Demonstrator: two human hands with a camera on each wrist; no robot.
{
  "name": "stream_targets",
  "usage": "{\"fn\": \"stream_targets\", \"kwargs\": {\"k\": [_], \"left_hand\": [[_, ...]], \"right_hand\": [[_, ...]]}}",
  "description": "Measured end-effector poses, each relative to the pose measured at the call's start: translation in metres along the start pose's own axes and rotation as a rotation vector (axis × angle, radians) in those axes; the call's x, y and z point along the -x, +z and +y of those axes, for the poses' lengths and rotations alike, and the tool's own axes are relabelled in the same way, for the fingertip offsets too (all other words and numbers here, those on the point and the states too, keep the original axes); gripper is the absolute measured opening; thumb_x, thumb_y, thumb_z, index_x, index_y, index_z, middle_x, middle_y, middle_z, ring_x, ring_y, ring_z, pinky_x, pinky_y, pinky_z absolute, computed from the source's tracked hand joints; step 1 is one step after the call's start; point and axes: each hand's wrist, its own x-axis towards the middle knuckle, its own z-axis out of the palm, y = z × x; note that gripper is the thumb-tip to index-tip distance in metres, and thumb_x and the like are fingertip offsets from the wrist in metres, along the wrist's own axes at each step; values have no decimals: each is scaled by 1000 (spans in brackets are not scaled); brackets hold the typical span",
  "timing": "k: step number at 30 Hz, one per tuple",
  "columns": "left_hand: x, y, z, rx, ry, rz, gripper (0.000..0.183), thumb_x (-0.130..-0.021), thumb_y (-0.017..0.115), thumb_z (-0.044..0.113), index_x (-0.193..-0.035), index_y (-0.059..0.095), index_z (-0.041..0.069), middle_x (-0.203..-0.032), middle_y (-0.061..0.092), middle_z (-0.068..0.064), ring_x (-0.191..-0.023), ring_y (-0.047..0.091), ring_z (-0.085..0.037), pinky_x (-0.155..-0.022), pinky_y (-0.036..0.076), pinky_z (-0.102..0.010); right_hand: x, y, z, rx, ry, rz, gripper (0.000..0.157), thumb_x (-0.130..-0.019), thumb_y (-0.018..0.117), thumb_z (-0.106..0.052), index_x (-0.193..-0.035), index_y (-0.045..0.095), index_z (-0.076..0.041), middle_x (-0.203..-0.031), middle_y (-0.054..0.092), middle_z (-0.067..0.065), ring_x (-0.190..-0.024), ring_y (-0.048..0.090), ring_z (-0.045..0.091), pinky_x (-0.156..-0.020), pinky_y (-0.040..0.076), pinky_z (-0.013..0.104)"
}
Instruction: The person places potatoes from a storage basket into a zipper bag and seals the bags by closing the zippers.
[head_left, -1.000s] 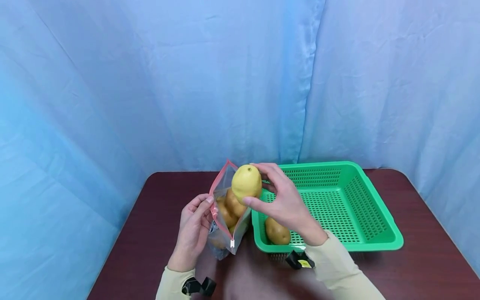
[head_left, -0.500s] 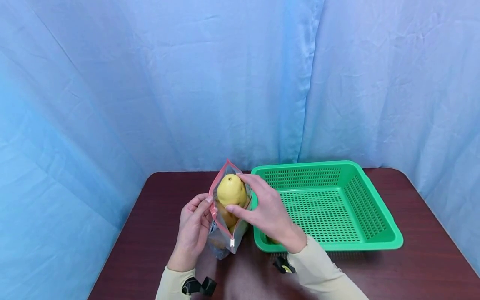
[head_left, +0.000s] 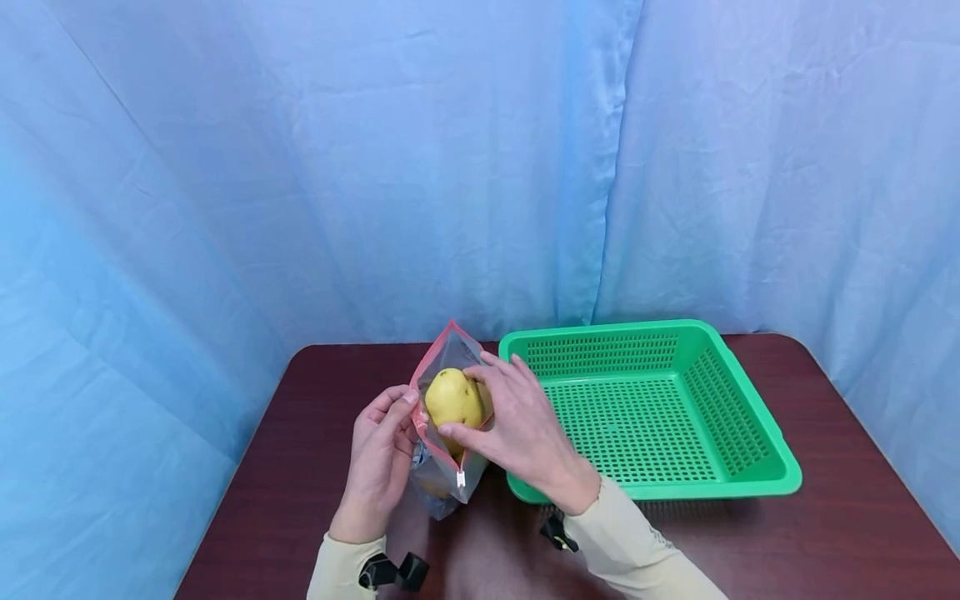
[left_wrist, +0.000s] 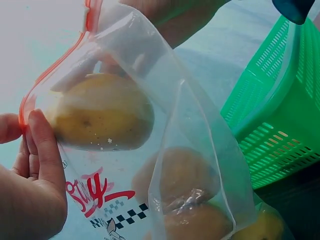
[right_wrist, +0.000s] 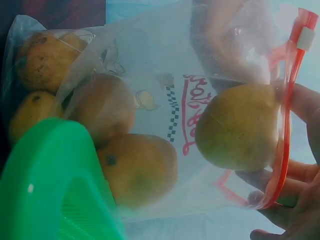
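A clear zipper bag [head_left: 474,477] with a red-edged mouth and a white slider stands on the table, holding several yellow-brown pears [right_wrist: 138,170] in its lower part. With thumb and fingers, my left hand [head_left: 375,462] pinches the red edge on the bag's left side. My right hand [head_left: 528,425] grips a yellow pear [head_left: 452,398] from the right, its fingers reaching into the open mouth. Through the plastic in the left wrist view, that same pear [left_wrist: 107,115] hangs above the others, apart from them.
A green plastic basket [head_left: 660,492] stands just right of the bag, its near left corner partly behind my right wrist. The dark red-brown table [head_left: 300,467] extends to the left. Light blue curtains [head_left: 450,167] hang behind the table.
My right hand has carried the yellow pear left and down, from above the bag's right edge into its mouth. The pear in the basket is now hidden behind the right arm. My left hand keeps its pinch.
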Motion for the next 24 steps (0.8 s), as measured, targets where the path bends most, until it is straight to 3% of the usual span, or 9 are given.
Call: {"fn": "stream_targets", "kwargs": {"k": [4, 8, 15, 20, 24], "left_hand": [[-1, 1, 0, 18, 11, 2, 10, -104, 61, 7, -98, 68, 8, -84, 64, -2, -71, 64, -9, -74, 58, -21], [-3, 3, 1, 46, 23, -2, 14, -104, 59, 4, -95, 69, 9, -81, 64, -1, -69, 62, -9, -68, 56, -20], [-4, 0, 3, 37, 27, 8, 13, -104, 59, 4, -96, 68, 8, -77, 62, -1, -66, 61, -9, -65, 55, -18], [-1, -5, 4, 30, 26, 9, 13, -104, 58, 3, -96, 67, 8, -77, 62, -1, -66, 61, -9, -65, 55, -18], [0, -9, 4, 28, 31, 1, 16, -104, 57, 3, -95, 68, 9, -77, 62, 0, -67, 62, -9, -66, 56, -18]], "right_hand": [[1, -5, 1, 14, -7, -40, 58, -86, 83, -47, -124, 69, -6, -123, 73, 7, -144, 46, 31, -121, 25, 59], [5, -16, 9, -45, -1, -49, 48, -96, 72, -43, -127, 70, -6, -133, 69, 5, -148, 40, 30, -122, 23, 58], [14, -46, 35, -175, 144, -26, 44, -101, 69, -34, -138, 65, -12, -144, 62, 5, -142, 49, 27, -111, 42, 57], [23, -59, 55, -128, 194, -104, 47, -100, 70, -35, -141, 63, -13, -143, 62, 4, -135, 55, 27, -109, 45, 53], [30, -63, 69, -37, 151, -202, 47, -99, 71, -35, -139, 63, -11, -141, 63, 6, -134, 56, 30, -108, 46, 54]]}}
